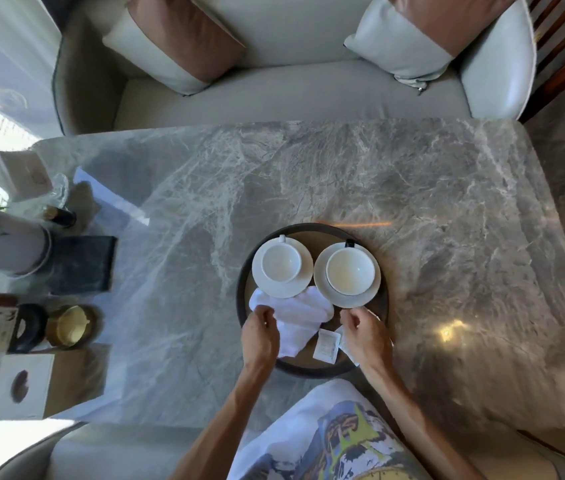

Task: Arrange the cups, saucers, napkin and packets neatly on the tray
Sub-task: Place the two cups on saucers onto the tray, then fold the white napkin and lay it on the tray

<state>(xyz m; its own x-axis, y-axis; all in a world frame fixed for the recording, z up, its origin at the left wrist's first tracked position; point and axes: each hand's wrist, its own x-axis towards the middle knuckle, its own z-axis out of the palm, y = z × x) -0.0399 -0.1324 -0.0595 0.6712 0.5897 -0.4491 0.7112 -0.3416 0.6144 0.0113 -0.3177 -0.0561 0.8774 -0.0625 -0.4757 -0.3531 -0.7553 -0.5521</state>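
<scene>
Since the crumpled napkin (294,318) lies along the tray's (244,271) near-left rim, partly under the left saucer (282,268), it is reached first by the left hand (260,336), seemingly pinched on its edge; the right hand (364,336), loosely curled over the packets (326,344), appears empty.

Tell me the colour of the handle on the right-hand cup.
Black, on the right-hand cup; the head view shows it.

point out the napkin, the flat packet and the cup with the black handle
napkin (300,315), head view, middle of the crumpled cloth
flat packet (326,344), head view, centre of its face
cup with the black handle (350,268), head view, inside bottom
</scene>
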